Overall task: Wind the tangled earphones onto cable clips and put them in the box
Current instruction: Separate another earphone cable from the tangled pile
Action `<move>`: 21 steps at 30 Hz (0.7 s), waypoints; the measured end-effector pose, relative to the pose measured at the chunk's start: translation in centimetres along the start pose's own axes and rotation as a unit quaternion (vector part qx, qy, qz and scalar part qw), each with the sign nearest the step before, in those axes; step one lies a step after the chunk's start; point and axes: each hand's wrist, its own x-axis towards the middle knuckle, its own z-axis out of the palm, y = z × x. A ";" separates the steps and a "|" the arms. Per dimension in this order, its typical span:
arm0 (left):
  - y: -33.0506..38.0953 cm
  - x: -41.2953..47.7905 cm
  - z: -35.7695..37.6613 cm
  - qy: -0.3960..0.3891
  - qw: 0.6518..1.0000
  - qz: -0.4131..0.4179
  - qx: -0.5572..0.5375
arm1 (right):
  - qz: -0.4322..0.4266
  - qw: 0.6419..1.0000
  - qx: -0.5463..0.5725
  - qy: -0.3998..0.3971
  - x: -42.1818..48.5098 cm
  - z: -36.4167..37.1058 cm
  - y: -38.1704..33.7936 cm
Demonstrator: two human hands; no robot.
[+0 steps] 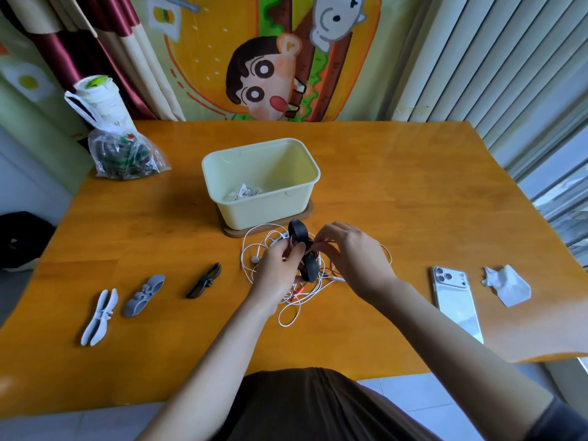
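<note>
My left hand point(276, 269) grips a black cable clip point(302, 249) held upright above a tangle of white earphones point(270, 246) and red earphone wire point(299, 292) on the table. My right hand point(353, 256) pinches the red wire beside the clip's middle. A cream box point(305, 192) stands just behind the hands on a brown wooden base; a wound white earphone bundle point(243, 192) lies inside it. Three spare clips lie to the left: a white clip point(99, 316), a grey clip point(143, 296) and a black clip point(203, 280).
A white phone point(456, 300) and a crumpled tissue point(507, 289) lie at the right on the orange table point(413, 192). A clear plastic bag point(122, 157) with a cup behind it sits at the back left corner.
</note>
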 end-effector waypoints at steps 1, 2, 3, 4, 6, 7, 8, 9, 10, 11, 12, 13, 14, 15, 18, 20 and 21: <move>0.1 -0.1 0.0 -0.007 1.000 -0.008 -0.022 | 0.014 1.000 0.012 -0.002 0.0 0.0 0.1; 0.2 -0.3 0.1 -0.013 0.999 -0.019 -0.046 | 0.022 1.000 0.022 -0.002 0.0 -0.1 0.1; 0.2 -0.4 0.2 -0.017 0.997 -0.030 -0.070 | 0.024 0.999 0.028 -0.001 0.0 -0.2 0.1; 0.3 -0.5 0.2 -0.019 0.995 -0.040 -0.094 | 0.024 0.999 0.032 -0.001 -0.1 -0.2 0.0; 0.4 -0.6 0.4 -0.017 0.989 -0.055 -0.136 | 0.022 0.999 0.035 0.001 -0.1 -0.2 -0.1; 0.4 -0.7 0.5 -0.014 0.987 -0.061 -0.149 | 0.024 0.999 0.038 0.003 -0.2 -0.2 -0.1; 0.3 -0.7 0.5 -0.010 0.986 -0.064 -0.156 | 0.025 0.999 0.041 0.005 -0.2 -0.3 -0.2; 0.2 -0.7 0.5 -0.006 0.985 -0.066 -0.158 | 0.022 0.999 0.042 0.006 -0.3 -0.3 -0.2; 0.1 -0.7 0.5 -0.003 0.985 -0.068 -0.156 | 0.018 0.999 0.043 0.006 -0.4 -0.3 -0.2; 0.1 -0.8 0.5 -0.003 0.986 -0.071 -0.154 | 0.017 0.999 0.044 0.002 -0.5 -0.3 -0.3; 0.0 -0.8 0.5 -0.004 0.985 -0.072 -0.154 | 0.019 0.999 0.046 -0.004 -0.6 -0.3 -0.3; 0.0 -0.8 0.5 -0.004 0.985 -0.074 -0.153 | 0.024 0.998 0.053 -0.010 -0.6 -0.4 -0.3; 0.0 -0.8 0.4 -0.002 0.985 -0.074 -0.153 | 0.031 0.997 0.064 -0.017 -0.7 -0.4 -0.2; 0.0 -0.8 0.4 0.001 0.985 -0.075 -0.153 | 0.038 0.996 0.080 -0.024 -0.8 -0.5 -0.2; 0.0 -1.0 0.4 0.020 0.985 -0.076 -0.153 | 0.074 0.989 0.119 -0.055 -0.8 -1.0 -0.1; 0.0 -1.1 0.5 0.026 0.986 -0.073 -0.151 | 0.098 0.984 0.133 -0.072 -0.8 -1.3 -0.1; 0.0 -1.2 0.6 0.027 0.985 -0.069 -0.153 | 0.106 0.981 0.140 -0.078 -0.7 -1.4 -0.1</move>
